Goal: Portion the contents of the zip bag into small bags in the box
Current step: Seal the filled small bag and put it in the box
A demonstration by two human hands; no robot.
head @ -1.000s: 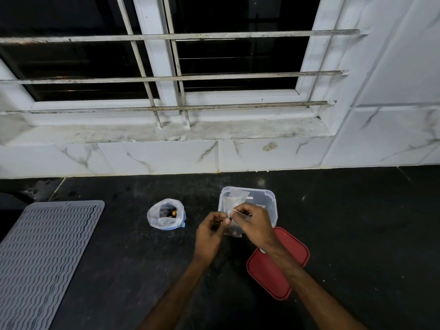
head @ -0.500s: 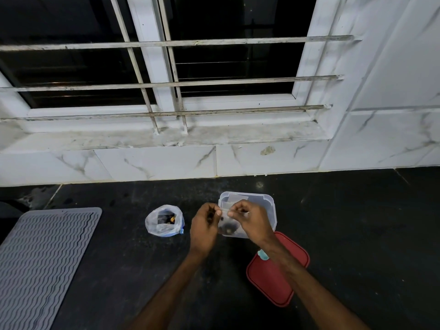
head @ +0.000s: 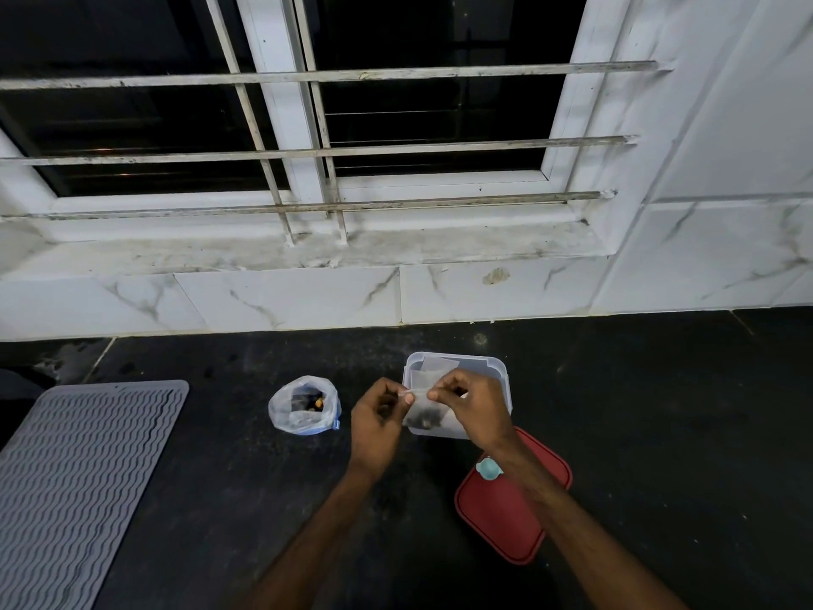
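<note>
No text or label can be read anywhere.

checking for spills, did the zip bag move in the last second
No. The zip bag sits the same gap left of the box; only the camera shifted.

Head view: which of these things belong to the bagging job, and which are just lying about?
Job in hand:
small bag, pinched at its top by the left hand and right hand
clear box
zip bag

Lying about:
red lid
grey ribbed mat
</note>
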